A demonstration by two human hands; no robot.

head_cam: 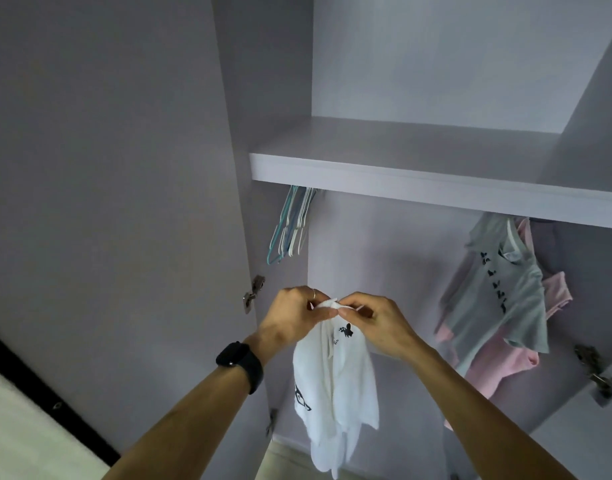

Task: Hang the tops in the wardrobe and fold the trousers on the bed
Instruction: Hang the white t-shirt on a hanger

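Both hands meet in front of an open wardrobe: the left hand (294, 311) and the right hand (373, 323) each pinch the bunched neck of a white top (332, 393) with curled fingers, knuckles nearly touching. The wardrobe (436, 81) is pale lilac, with a wide shelf (401, 174) across it. Below the shelf, at right, a grey top (509, 292) and a pink top (498, 368) hang already. The white top dangles from the hands, between those tops and a cluster of bare hangers (290, 226) at upper left, and is not yet hung. Whether a hanger sits inside its neck cannot be told. A black watch (240, 363) is on the left wrist. Likely risk: with the fabric bunched in so small a pinch, the top could slip free and drop, or end up hanging crooked off one shoulder.
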